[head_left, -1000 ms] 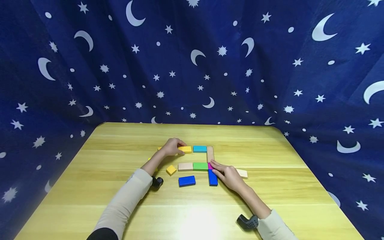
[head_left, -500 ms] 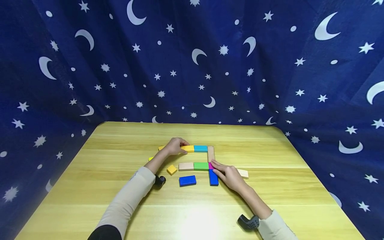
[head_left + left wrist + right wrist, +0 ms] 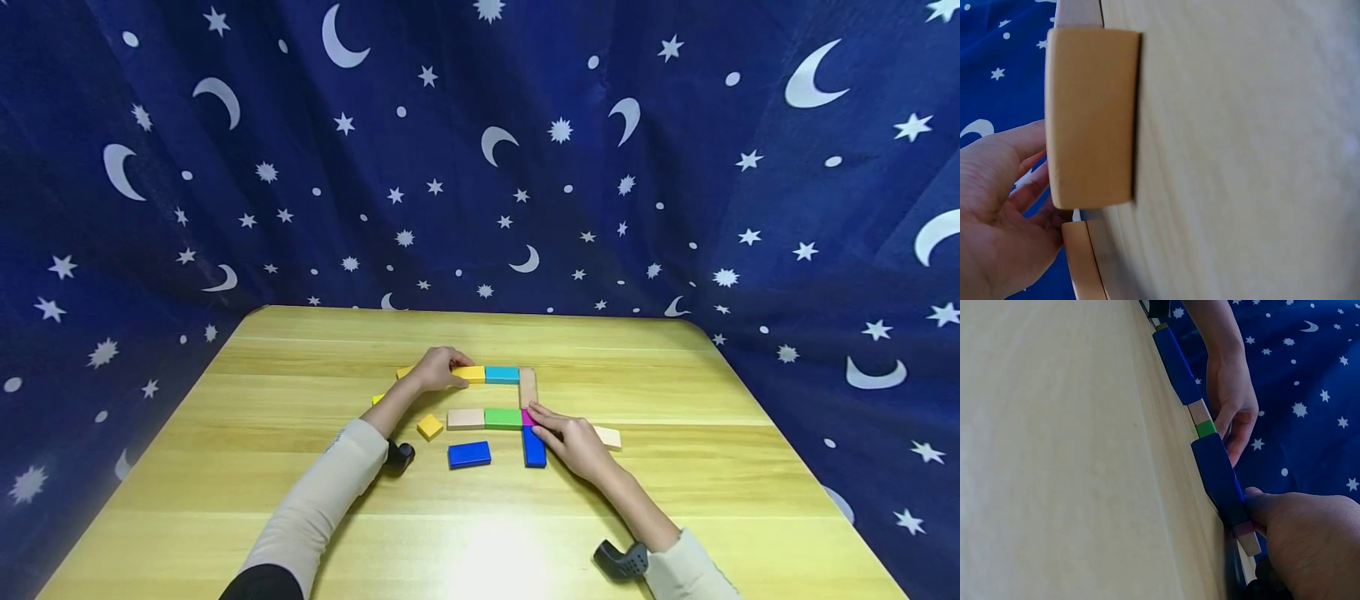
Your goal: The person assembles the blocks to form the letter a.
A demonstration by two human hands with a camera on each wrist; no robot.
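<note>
In the head view, my left hand (image 3: 437, 369) pinches an orange rectangular block (image 3: 471, 374), thumb on its near side and fingers on its far side. That block meets the left end of a light blue block (image 3: 502, 375). A natural wood block (image 3: 528, 387) stands at a right angle beyond it. My right hand (image 3: 576, 443) holds a small magenta block (image 3: 527, 417) between thumb and fingers, which partly cover it. The magenta block sits between the wood block and a dark blue block (image 3: 534, 447). A green block (image 3: 502, 419) and a pale pinkish-wood block (image 3: 466, 419) run left from it.
A loose dark blue block (image 3: 469, 455) and a small orange block (image 3: 430, 427) lie nearer me. A cream block (image 3: 609, 437) lies beside my right hand. Yellow blocks (image 3: 377, 399) show partly behind my left forearm. A star-and-moon curtain (image 3: 480, 167) hangs behind the table (image 3: 300, 350).
My left hand and the orange block have shifted slightly right compared with a second ago, now meeting the light blue block. The right hand stays in place.
</note>
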